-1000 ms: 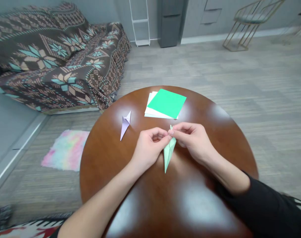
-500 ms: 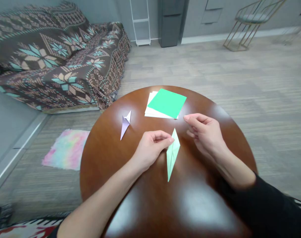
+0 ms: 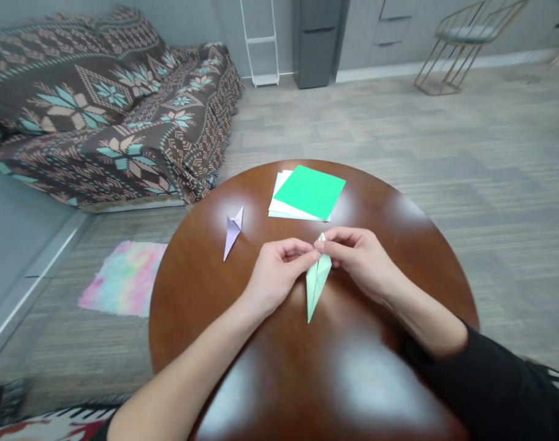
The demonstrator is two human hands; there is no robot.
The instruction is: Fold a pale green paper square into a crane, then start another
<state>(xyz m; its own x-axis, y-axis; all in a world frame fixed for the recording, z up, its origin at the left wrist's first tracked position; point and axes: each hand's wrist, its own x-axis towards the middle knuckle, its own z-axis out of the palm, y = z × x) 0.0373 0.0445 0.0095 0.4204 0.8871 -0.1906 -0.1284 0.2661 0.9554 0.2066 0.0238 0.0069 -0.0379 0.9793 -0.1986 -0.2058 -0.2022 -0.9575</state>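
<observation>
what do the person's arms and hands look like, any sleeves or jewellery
Both the left hand and the right hand are bare: no gloves, rings or watch visible. The left forearm is uncovered; the right arm wears a black fabric sleeve pushed up near the elbow.

Hands: two, left hand (image 3: pixel 274 275), right hand (image 3: pixel 360 260).
Folded paper pieces: two, green fold (image 3: pixel 315 288), lilac fold (image 3: pixel 232 231).
Paper stack (image 3: pixel 309 191): one.
Table (image 3: pixel 284 367): one.
Sofa (image 3: pixel 100 104): one.
Pastel rug (image 3: pixel 123 277): one.
Wire chair (image 3: pixel 467 43): one.
Cabinet (image 3: pixel 317 43): one.
White rack (image 3: pixel 260 43): one.
</observation>
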